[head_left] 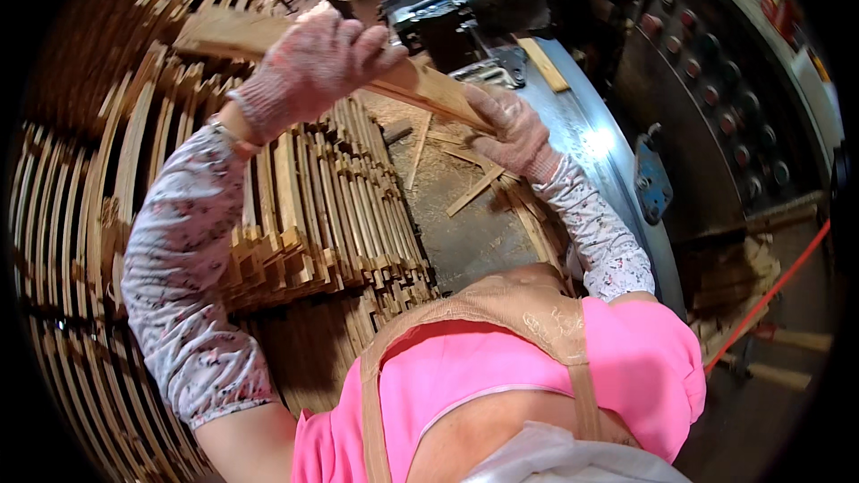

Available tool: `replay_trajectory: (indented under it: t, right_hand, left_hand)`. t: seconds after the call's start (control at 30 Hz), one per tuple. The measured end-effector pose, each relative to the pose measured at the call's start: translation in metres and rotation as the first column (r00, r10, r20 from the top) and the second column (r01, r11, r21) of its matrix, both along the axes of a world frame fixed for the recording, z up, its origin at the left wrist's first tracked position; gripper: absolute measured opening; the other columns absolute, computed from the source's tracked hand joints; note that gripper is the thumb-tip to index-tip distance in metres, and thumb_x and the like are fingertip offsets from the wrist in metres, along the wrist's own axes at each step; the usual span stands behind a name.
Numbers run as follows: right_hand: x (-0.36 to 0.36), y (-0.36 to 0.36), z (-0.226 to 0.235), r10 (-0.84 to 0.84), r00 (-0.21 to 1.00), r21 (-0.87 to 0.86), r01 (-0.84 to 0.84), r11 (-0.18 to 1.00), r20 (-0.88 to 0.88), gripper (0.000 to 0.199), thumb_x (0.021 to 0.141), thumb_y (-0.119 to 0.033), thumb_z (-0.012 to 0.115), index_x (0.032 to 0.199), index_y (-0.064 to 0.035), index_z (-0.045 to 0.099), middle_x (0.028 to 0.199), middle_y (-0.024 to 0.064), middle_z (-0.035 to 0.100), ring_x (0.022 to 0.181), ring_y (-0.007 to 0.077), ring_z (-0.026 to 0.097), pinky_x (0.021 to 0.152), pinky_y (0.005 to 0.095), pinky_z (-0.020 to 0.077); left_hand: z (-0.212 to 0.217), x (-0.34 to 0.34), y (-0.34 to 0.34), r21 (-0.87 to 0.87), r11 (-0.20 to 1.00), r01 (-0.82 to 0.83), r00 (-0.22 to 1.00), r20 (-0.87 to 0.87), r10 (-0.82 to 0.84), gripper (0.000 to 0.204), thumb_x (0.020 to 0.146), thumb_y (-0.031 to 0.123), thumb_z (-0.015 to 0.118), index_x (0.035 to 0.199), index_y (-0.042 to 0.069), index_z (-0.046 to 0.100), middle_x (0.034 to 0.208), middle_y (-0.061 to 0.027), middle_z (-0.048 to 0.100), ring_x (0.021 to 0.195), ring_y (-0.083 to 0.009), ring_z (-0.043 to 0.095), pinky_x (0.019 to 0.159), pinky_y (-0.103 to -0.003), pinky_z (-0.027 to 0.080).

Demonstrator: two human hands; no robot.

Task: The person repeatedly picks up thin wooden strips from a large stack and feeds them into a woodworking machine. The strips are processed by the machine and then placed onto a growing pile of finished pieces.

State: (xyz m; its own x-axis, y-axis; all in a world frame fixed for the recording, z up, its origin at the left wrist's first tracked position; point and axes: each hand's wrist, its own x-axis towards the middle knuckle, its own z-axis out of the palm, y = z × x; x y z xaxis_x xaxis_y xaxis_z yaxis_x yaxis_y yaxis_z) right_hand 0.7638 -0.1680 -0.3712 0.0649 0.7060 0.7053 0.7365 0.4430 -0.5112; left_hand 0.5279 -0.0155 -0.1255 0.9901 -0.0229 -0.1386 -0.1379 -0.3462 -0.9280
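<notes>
Pink-gloved left hand and right hand holding a wooden board, upper centre of frame, fingers curling around it.

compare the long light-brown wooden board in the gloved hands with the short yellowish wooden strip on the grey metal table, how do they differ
The long light-brown wooden board is held up by the pink-gloved left hand and pink-gloved right hand, while the short yellowish wooden strip lies untouched on the grey metal table. The board looks much longer than the strip. Both are light-coloured wood.
</notes>
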Motion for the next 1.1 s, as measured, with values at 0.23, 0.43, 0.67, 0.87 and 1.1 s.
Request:
replay_trajectory:
  t: [0.23, 0.43, 0.67, 0.87, 1.1]
  right_hand:
    - [0.014, -0.183, -0.113, -0.584, 0.811, -0.193, 0.576, 0.794, 0.018, 0.057, 0.08, -0.01, 0.082, 0.135, -0.0065, 0.066, 0.117, 0.0185, 0.071, 0.108, 0.0401, 0.066, 0.096, 0.0488, 0.0531]
    - [0.026, -0.263, -0.14, -0.698, 0.554, -0.329, 0.832, 0.446, 0.454, 0.052, 0.087, -0.018, 0.073, 0.138, -0.016, 0.064, 0.128, 0.0128, 0.068, 0.113, 0.0377, 0.062, 0.098, 0.0479, 0.0506]
    - [0.117, -0.056, -0.17, -0.825, 0.479, -0.273, 0.872, 0.407, 0.301, 0.056, 0.093, -0.036, 0.069, 0.147, -0.0248, 0.057, 0.136, 0.0098, 0.065, 0.123, 0.0347, 0.06, 0.107, 0.0449, 0.0485]
    - [0.146, 0.044, -0.133, -0.769, 0.505, -0.57, 0.789, 0.228, 0.393, 0.055, 0.1, -0.049, 0.057, 0.151, -0.029, 0.052, 0.142, 0.0091, 0.063, 0.126, 0.0352, 0.061, 0.103, 0.0493, 0.0514]
    - [0.061, -0.16, -0.143, -0.673, 0.474, -0.506, 0.846, 0.168, 0.568, 0.051, 0.093, -0.035, 0.068, 0.143, -0.0253, 0.06, 0.122, 0.0101, 0.071, 0.109, 0.0372, 0.065, 0.091, 0.0513, 0.0535]
  left_hand:
    - [0.016, 0.064, -0.021, -0.423, 0.787, -0.448, 0.872, -0.012, 0.49, 0.084, 0.095, 0.041, 0.075, 0.165, 0.024, 0.032, 0.166, -0.0058, 0.04, 0.151, -0.027, 0.04, 0.126, -0.046, 0.033]
    - [0.105, -0.046, 0.027, -0.336, 0.721, -0.607, 0.668, 0.275, 0.691, 0.073, 0.096, 0.029, 0.074, 0.161, 0.024, 0.041, 0.153, -0.0066, 0.056, 0.135, -0.0252, 0.058, 0.117, -0.038, 0.047]
    - [0.199, -0.248, 0.1, -0.674, 0.645, -0.359, 0.499, 0.445, 0.743, 0.059, 0.105, 0.019, 0.063, 0.161, 0.02, 0.042, 0.161, -0.0116, 0.048, 0.149, -0.0269, 0.045, 0.123, -0.04, 0.041]
    - [0.209, -0.403, 0.114, -0.867, 0.361, -0.343, 0.123, 0.34, 0.933, 0.072, 0.103, 0.026, 0.068, 0.164, 0.011, 0.033, 0.158, -0.0189, 0.05, 0.141, -0.0293, 0.055, 0.111, -0.04, 0.054]
    - [0.151, -0.399, 0.144, -0.705, -0.14, -0.695, -0.377, 0.192, 0.906, 0.089, 0.092, 0.03, 0.075, 0.165, 0.006, 0.03, 0.16, -0.0227, 0.047, 0.144, -0.0344, 0.051, 0.117, -0.036, 0.044]
